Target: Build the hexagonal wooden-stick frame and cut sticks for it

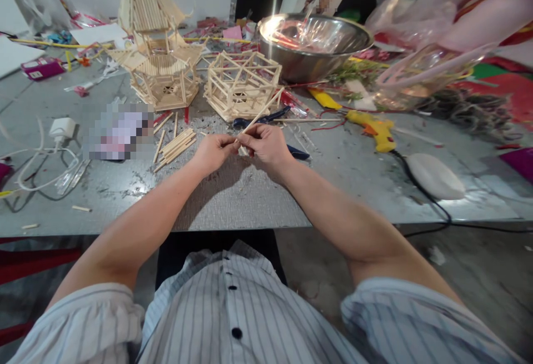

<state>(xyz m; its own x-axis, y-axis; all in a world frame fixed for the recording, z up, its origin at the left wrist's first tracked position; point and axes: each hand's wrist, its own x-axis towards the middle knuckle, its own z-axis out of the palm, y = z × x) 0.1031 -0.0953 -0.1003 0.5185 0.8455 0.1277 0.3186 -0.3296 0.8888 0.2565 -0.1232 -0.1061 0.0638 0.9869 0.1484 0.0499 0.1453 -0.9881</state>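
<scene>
Over the near edge of the table [233, 203], we pinch a thin stick [264, 110] near its lower end, the fingertips of our left hand [213, 151] and right hand [268, 144] closed on it and meeting. Its free end slants up and away, across the view of the open stick frame [239, 97]; whether the two touch, we cannot tell. That long, unsupported end is our main worry: a careless turn of the wrist could swing it into the frame and knock a joint loose. Bending it between both hands might snap it, since the wood looks slender. A dark blue tool [266, 118] lies close by our right hand, partly hidden, so our knuckles could bump it into the frame. Left of us, a sideways sweep could scatter the pile of short sticks [177, 150]. Farther right, an elbow catching the black cord [416, 178] could drag the yellow glue gun [372, 128].
</scene>
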